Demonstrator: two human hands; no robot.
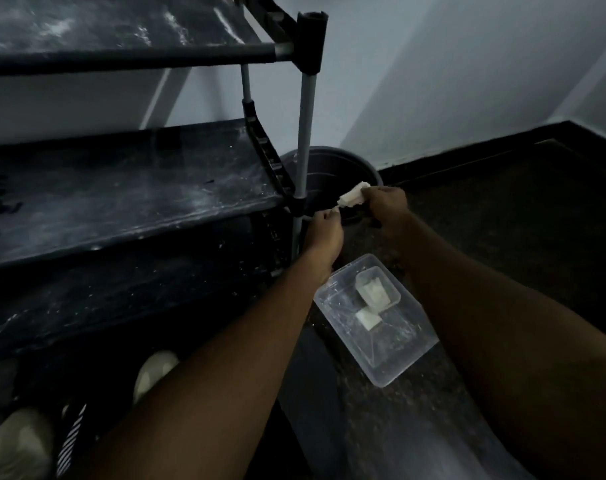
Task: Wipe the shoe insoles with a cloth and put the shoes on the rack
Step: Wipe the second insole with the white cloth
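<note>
A small white cloth (352, 198) is twisted between both hands above a dark bucket (332, 174). My right hand (386, 204) grips its thick end. My left hand (324, 230) pinches the thin end at its fingertips. The black shoe rack (132, 188) stands to the left, its dusty shelves bare. Shoes sit on the floor at the bottom left: a pale toe (154, 374), another pale toe (19, 441) and a black shoe with white stripes (71, 441).
A clear plastic tray (398, 355) lies on the floor between my arms, with a smaller tub (377, 289) and white folded pieces inside. A white wall rises behind. Dark speckled floor spreads to the right.
</note>
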